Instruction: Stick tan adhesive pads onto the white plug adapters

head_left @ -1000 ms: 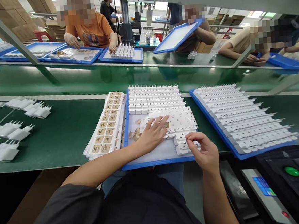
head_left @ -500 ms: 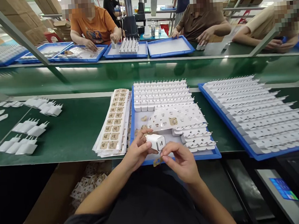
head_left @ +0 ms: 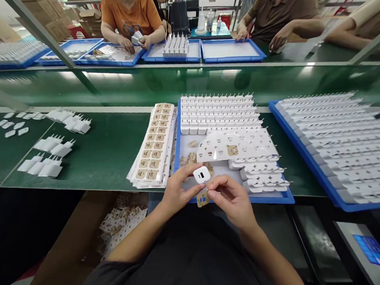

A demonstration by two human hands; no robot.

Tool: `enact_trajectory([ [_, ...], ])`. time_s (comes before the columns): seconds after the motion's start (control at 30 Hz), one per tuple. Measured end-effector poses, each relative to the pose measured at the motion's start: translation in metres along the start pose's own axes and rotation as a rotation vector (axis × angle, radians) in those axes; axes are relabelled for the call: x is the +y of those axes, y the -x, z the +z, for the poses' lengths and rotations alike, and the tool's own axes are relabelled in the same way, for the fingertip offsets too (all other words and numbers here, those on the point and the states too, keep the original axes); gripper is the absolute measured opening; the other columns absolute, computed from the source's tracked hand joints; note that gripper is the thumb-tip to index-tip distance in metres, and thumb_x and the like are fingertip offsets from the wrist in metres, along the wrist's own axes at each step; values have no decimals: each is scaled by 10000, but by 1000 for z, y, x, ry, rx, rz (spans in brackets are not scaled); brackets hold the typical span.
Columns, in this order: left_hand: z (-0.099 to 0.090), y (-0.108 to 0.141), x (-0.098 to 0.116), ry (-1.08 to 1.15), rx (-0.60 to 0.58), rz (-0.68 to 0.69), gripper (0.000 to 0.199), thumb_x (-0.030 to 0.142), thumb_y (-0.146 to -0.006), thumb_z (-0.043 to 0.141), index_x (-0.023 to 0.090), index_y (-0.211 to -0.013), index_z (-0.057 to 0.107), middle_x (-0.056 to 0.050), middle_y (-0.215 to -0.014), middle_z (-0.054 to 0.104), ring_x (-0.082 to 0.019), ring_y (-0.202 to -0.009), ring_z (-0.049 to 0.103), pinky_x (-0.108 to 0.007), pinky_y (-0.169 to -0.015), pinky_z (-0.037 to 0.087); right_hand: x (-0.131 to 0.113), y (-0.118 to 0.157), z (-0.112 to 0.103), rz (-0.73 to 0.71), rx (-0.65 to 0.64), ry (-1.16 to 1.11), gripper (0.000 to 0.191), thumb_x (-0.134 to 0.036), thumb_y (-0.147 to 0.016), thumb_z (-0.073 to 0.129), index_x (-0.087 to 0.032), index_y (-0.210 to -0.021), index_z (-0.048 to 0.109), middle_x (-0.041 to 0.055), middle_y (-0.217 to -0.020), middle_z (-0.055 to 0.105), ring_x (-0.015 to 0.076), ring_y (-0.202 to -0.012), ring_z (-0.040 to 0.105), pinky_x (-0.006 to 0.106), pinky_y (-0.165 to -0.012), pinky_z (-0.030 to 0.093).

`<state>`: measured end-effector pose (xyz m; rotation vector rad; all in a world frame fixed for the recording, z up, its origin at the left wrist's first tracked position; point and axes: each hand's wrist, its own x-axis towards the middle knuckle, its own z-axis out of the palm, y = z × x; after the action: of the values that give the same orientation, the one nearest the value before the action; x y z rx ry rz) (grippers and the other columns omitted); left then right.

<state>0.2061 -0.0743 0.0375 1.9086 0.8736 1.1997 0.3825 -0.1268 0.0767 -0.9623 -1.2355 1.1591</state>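
Pinched: white charger [head_left: 202, 175] in the left hand [head_left: 176, 190], tan cut-out piece [head_left: 202, 198] in the right hand [head_left: 232, 201].
From my remote seat, the charger's port face is towards me, near the blue tray's [head_left: 272, 199] seven o'clock corner, the piece at its six o'clock. I judge this as fitting piece to face; the next move calls for aligning openings with ports.

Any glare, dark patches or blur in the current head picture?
Head view: pale glare streaks the green surface beyond the bench; head view, lower left: deep shadow under the bench; head view, centre: the white plug in the left hand has fairly crisp edges.
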Motion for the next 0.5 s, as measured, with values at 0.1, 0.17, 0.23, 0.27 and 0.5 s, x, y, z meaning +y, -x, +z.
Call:
enact_trajectory([
  [0.1, -4, -2, 4, -56, -19, 122, 495, 261, -890, 732, 244, -1365, 592, -121, -1295, 710, -268, -1212, 672, -426, -1028, 551, -1, -1, -5, -24, 95, 54, 46, -222, -925, 680, -267, -912, 681, -18, -847, 662, 126, -803, 637, 242, -764, 534],
  [0.17, -6, -4, 7, -81, -43, 177, 502, 256, -893, 729, 238, -1374, 585, -131, -1302, 705, -265, -1217, 668, -433, -1043, 540, 0, -4, -8, -32, 157, 90, 54, -218, -930, 678, -271, -921, 681, -16, -878, 660, 133, -861, 636, 253, -815, 526],
  [0.23, -8, -6, 11, -102, -48, 204, 500, 259, -889, 737, 227, -1366, 592, -140, -1291, 708, -261, -1208, 671, -428, -1039, 541, 1, -6, -9, -31, 172, 114, 55, -220, -929, 683, -274, -929, 682, -16, -900, 664, 139, -893, 636, 261, -840, 522],
  [0.27, -8, -7, 12, -109, -48, 209, 499, 260, -886, 742, 225, -1362, 595, -141, -1282, 712, -259, -1200, 674, -427, -1036, 542, 1, -7, -9, -31, 170, 122, 56, -219, -928, 686, -275, -931, 682, -17, -906, 666, 139, -900, 637, 261, -844, 522],
  [0.5, -9, -8, 18, -121, -61, 204, 516, 273, -875, 757, 251, -1364, 594, -123, -1260, 725, -263, -1166, 692, -434, -1014, 549, 2, -9, -6, -26, 182, 152, 39, -230, -925, 693, -266, -929, 680, -14, -887, 670, 143, -868, 641, 274, -818, 533],
])
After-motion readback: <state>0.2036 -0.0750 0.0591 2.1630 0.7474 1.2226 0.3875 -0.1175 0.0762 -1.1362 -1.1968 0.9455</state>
